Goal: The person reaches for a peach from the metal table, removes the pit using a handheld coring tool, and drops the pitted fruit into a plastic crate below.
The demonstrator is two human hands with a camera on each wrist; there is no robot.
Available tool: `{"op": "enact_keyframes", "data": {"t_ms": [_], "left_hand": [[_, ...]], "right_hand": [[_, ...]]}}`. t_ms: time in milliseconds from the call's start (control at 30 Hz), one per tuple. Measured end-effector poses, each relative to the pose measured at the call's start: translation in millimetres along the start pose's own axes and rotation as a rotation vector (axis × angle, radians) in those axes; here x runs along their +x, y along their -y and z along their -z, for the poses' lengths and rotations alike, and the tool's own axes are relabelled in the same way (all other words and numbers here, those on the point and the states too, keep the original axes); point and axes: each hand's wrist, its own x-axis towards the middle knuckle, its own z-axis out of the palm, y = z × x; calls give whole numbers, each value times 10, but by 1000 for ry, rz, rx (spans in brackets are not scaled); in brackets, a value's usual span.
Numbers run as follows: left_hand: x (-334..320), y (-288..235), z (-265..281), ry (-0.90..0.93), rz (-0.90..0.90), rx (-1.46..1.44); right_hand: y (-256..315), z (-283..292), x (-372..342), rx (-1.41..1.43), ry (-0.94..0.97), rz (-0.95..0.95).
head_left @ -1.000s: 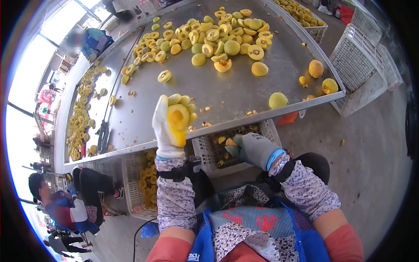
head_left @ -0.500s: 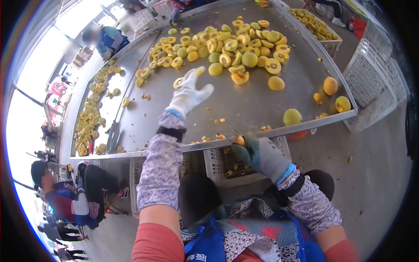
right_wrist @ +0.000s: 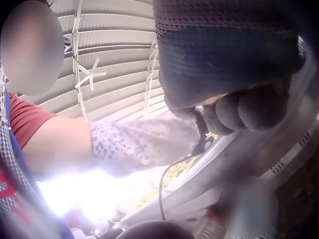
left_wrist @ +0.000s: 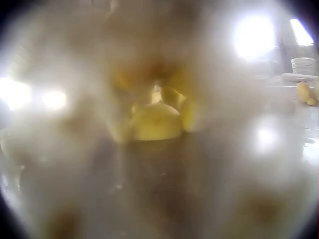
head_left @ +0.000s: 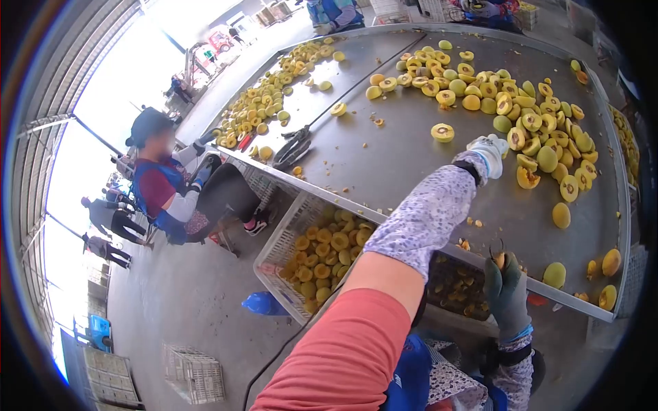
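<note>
The left hand (head_left: 488, 152), in a white glove, reaches over the metal table (head_left: 404, 161) to the near edge of a pile of halved yellow-green fruit (head_left: 516, 139). Its fingers are foreshortened, so their grip cannot be told. The left wrist view is blurred, with a yellow fruit piece (left_wrist: 157, 122) at its middle. At the table's front edge, the right hand (head_left: 507, 294), in a grey-green glove, has curled fingers round a thin dark tool (head_left: 502, 244) with a small yellowish-brown piece (head_left: 500, 261) beside it. In the right wrist view those gloved fingers (right_wrist: 251, 110) look curled.
Below the table's front edge stand a crate of hollowed fruit halves (head_left: 277, 248) and a darker crate of scraps (head_left: 449, 284). Dark pliers-like tools (head_left: 293, 147) lie on the table. Another person (head_left: 168, 185) sits at the left. Whole fruits (head_left: 554, 275) lie near the right corner.
The left hand held a hollowed fruit half a second ago; it was then seen without it, and has moved out to the pile. The head view has swung left. The right hand stays near the table edge.
</note>
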Motion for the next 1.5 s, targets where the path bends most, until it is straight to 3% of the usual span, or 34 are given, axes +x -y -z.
{"op": "enact_keyframes", "data": {"t_ms": [100, 167, 200, 300, 367, 467, 533, 600, 667, 767, 800, 867, 933, 967, 1067, 1167, 1200, 1233, 1267, 1300, 1367, 1433, 1500], "left_hand": [[-230, 233, -36, -75, -100, -268], [-472, 344, -88, 142, -113, -1047], [-796, 224, 72, 225, -124, -1210], [-1345, 53, -8, 79, -213, -1437], [-1589, -51, 75, 120, -170, -1421], [-1741, -177, 11, 73, -124, -1375], [-1716, -210, -104, -88, -257, -1361], [-1737, -232, -101, -82, -289, -1326], [-1779, -273, -92, -76, -320, -1294], [-1850, -347, -81, -90, -293, -1299], [-1857, -360, -105, -174, -297, -1221], [-1892, -394, -108, -257, -304, -1140], [-1964, -440, -78, -426, -341, -987], [-2011, -461, -59, -427, -340, -983], [-2144, -455, 19, -505, -354, -843], [-2247, -354, 62, -452, -376, -743], [-2270, -352, 88, -354, -286, -726], [-2277, -347, 143, -276, -202, -703], [-2283, -362, 106, -443, -309, -496], [-2344, -428, 178, -381, -277, -590], [-2385, -428, 189, -428, -300, -609], [-2381, -392, 161, -423, -310, -628], [-2364, -367, 46, -336, -280, -1001]], "right_hand": [[183, 19, 14, 110, -62, -68], [134, 0, 48, 127, -130, -50], [57, -49, 59, 107, -176, 6], [-110, -220, 33, -7, -293, 21], [-114, -233, 42, -56, -110, 92], [-126, -320, 64, -100, -143, 116], [-177, -362, 62, -227, -171, 202], [-160, -334, 47, -357, -197, 286], [46, -199, 72, 83, -197, 171], [49, -241, 65, 218, -196, 123], [78, -250, 56, 218, -202, 126], [162, -261, 36, 576, -97, -60], [286, -235, 49, 681, -74, -101], [336, -219, 39, 785, -46, -144], [425, -197, -24, 677, -48, -65], [315, -421, -95, 504, -110, 47], [346, -470, -145, 505, -108, 79], [379, -522, -185, 765, 11, -85], [413, -557, -165, 1013, 150, -245], [503, -493, -148, 1005, 157, -267], [576, -425, -170, 1025, 167, -334], [632, -392, -144, 1030, 127, -284], [593, -411, -147, 1177, 96, -323]]}}
